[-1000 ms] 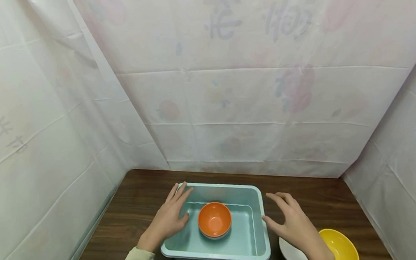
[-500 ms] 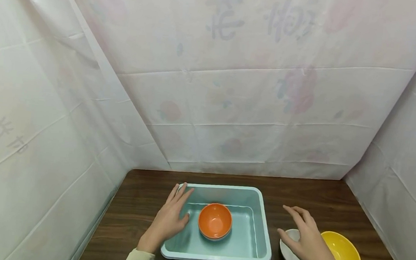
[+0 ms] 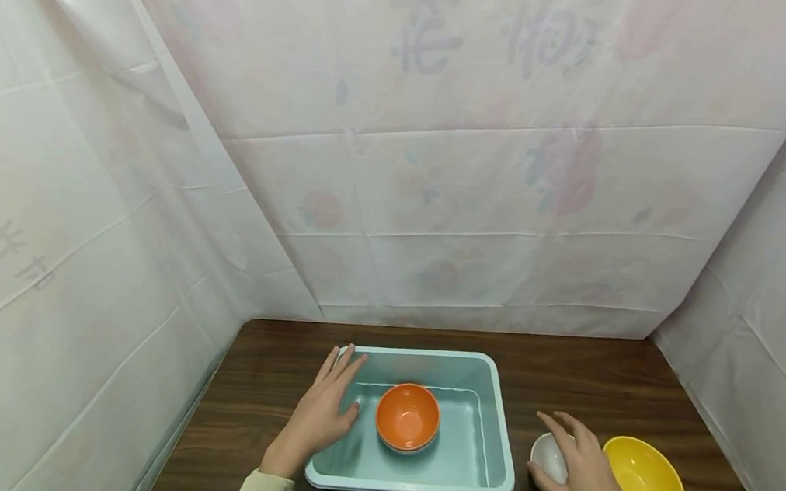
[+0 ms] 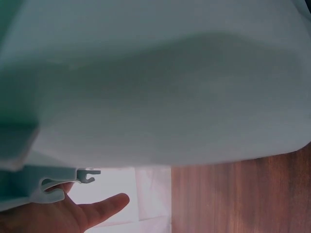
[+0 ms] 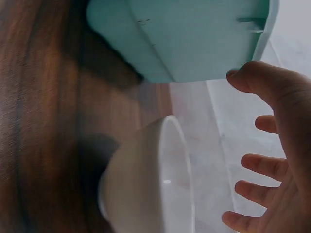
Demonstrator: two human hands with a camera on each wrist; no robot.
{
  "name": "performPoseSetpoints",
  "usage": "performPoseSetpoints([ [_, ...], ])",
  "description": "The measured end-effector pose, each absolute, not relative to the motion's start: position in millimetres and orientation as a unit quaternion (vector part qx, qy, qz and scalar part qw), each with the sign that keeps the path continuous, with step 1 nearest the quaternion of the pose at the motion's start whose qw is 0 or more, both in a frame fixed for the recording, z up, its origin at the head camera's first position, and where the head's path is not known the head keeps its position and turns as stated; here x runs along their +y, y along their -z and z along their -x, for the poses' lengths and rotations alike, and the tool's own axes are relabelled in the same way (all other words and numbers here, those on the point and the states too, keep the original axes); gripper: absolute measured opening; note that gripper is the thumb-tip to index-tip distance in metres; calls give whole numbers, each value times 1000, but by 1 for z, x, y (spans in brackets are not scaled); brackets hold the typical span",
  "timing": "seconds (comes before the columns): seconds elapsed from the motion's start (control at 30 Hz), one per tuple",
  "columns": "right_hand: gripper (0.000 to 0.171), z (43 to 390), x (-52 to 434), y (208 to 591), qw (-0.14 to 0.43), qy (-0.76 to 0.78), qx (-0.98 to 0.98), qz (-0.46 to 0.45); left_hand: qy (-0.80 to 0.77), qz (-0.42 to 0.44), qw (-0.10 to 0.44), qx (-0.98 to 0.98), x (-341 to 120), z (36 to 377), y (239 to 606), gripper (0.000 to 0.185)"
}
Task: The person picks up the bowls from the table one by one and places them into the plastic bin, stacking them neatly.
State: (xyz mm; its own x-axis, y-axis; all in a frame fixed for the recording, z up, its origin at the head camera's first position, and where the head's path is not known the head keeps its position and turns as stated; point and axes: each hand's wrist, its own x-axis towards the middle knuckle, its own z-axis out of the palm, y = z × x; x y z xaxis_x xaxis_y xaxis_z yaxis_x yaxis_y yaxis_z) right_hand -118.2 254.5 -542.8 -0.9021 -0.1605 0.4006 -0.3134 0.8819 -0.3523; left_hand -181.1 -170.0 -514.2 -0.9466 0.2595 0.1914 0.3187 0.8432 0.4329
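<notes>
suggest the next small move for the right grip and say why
I'd probably lower the right grip and close it around the white bowl. The fingers are spread and hold nothing, and the right wrist view shows a gap between them and the bowl's rim, so a slight descent seems needed before grasping.

Here's the dark brown wooden tabletop [image 3: 231, 411], grain streaking across it: a pale blue-green basin [image 3: 414, 488] sits near the middle, a white bowl [image 3: 548, 454] stands to its right, and a yellow bowl [image 3: 649, 478] sits just beyond that.
</notes>
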Motion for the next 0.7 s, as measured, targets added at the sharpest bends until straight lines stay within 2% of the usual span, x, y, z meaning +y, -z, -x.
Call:
performPoseSetpoints([
  [0.37, 79, 114, 263, 565, 196, -183, -955, -130, 238, 148, 58, -958, -170, 181, 514, 78],
  [0.7, 79, 116, 268, 577, 159, -176, -963, -126, 237, 144, 54, -959, -170, 182, 514, 78],
])
